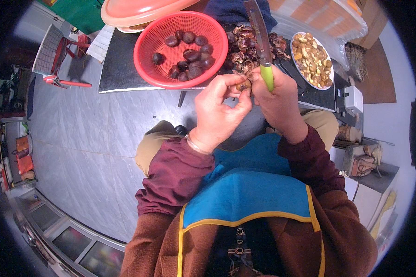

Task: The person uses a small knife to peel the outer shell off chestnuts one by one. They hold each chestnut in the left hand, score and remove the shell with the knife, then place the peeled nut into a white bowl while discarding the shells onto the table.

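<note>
My left hand [220, 107] pinches a light-brown chestnut [243, 85] between thumb and fingers, in front of the table edge. Against its right side is my right hand [277, 95], closed around the lime-green handle of a knife [261, 38]. The blade points up and away from me, and the right fingertips meet the chestnut, with a bit of skin between the hands. Left of the hands, a red plastic colander [147, 69] holds several dark unpeeled chestnuts [194, 64]. Beyond the hands lies a heap of brown chestnut shells [241, 52].
A white oval plate [294, 64] of peeled chestnuts [312, 59] stands at the right of the black table [118, 65]. Behind the colander is a large pinkish-orange basin or lid [142, 12]. A chair [53, 55] stands on the grey tiled floor at left.
</note>
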{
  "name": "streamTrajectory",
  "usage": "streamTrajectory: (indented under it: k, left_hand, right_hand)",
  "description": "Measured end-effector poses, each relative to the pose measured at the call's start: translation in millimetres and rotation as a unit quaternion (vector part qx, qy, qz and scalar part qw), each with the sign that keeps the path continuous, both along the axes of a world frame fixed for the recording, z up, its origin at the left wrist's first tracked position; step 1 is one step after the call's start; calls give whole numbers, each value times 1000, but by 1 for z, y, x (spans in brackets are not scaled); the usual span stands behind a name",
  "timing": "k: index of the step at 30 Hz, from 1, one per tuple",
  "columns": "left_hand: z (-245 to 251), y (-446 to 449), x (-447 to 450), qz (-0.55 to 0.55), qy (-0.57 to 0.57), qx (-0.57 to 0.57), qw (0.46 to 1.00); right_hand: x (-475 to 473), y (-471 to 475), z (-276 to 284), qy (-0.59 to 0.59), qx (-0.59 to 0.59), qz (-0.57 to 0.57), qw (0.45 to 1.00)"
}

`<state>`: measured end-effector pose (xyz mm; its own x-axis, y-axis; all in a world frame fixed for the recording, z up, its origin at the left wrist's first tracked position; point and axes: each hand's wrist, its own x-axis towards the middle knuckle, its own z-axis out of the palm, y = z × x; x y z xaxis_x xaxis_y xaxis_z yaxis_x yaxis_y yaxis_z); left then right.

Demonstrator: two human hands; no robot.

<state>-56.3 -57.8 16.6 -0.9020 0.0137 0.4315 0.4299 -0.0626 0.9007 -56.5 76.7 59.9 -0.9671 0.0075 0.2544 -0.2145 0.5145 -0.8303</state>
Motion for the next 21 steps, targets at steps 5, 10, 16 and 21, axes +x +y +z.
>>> streamTrajectory:
  k: [5, 10, 16, 21]
  left_hand:
    - [0, -4, -1, -144, -151, 167, 964]
    - [11, -9, -4, -184, -172, 175, 952]
    - [11, -12, -6, -176, -145, 131, 965]
    - [7, -16, -9, -144, -82, 25, 986]
  right_hand:
    - [-1, 3, 12, -92, -113, 25, 989]
    - [-2, 13, 18, -206, -228, 51, 950]
    - [-1, 17, 19, -238, -232, 70, 941]
    - [-1, 17, 20, -232, -189, 70, 952]
